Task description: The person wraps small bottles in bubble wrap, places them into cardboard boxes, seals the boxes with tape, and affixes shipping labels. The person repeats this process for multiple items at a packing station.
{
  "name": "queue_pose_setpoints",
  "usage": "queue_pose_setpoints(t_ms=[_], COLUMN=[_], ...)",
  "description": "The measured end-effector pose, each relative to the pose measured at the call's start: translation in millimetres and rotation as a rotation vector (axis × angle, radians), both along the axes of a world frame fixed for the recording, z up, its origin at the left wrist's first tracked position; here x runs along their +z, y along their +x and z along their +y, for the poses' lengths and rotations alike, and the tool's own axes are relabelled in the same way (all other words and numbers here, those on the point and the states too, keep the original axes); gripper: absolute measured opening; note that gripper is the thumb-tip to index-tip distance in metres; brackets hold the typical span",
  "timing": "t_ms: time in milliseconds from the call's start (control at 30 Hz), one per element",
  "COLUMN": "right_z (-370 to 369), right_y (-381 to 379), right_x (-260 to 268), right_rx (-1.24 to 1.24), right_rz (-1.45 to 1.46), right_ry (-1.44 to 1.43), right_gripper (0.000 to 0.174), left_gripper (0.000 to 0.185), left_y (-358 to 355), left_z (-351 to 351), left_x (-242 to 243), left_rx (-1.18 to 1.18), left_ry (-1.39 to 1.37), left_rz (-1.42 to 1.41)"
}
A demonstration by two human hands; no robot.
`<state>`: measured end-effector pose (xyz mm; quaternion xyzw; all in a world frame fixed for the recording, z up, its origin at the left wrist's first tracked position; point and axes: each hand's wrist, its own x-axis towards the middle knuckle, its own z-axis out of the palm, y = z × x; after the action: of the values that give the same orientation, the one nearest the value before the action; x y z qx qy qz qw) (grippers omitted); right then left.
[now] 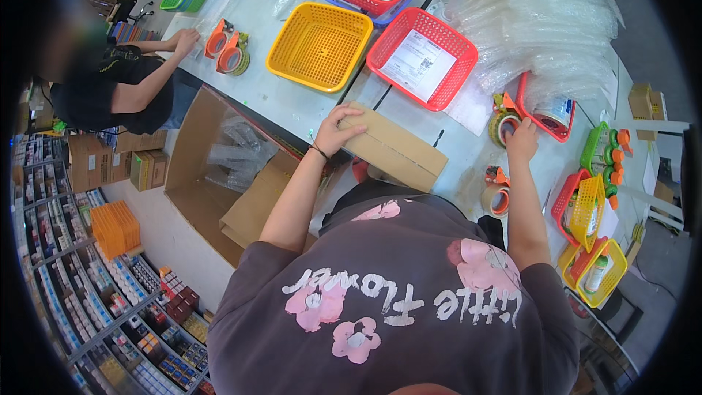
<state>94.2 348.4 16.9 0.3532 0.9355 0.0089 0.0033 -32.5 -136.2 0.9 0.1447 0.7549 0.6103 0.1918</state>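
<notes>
My left hand [337, 130] grips the left end of a narrow, closed cardboard box [397, 145], thumb on top and fingers over its far edge. A seam runs along the box's upper face. At the right, my right hand [521, 141] is at a tape dispenser [503, 123] with an orange part and a yellowish tape roll. The thumb lies against the roll; whether the fingers close around it is unclear. Nearer to me lies a second tape dispenser [496, 197]. Just beyond my right hand, a red basket [560, 134] holds a container [554, 114] under bubble wrap.
Beyond the box stand a yellow basket [321, 46] and a red basket [466, 55] holding a printed sheet. Bubble wrap [543, 22] is heaped back right. Baskets with bottles [595, 274] line the right edge. An open carton [192, 186] stands left; a co-worker [120, 82] is beyond.
</notes>
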Motion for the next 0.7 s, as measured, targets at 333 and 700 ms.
queue_pose_setpoints(t_ms=[333, 700], right_z=[-39.0, -204.6], right_y=[17.0, 26.3], right_x=[77.0, 153.7], right_rx=[0.058, 0.858], right_rz=[0.182, 0.337], right_ry=[-0.678, -0.762], right_gripper=[0.055, 0.068], left_gripper=[0.029, 0.024], left_y=[6.1, 7.9], left_z=[1.9, 1.9], left_x=[-6.9, -7.7], left_rx=[0.052, 0.084], left_ry=[-0.064, -0.076], left_rz=[0.105, 0.124])
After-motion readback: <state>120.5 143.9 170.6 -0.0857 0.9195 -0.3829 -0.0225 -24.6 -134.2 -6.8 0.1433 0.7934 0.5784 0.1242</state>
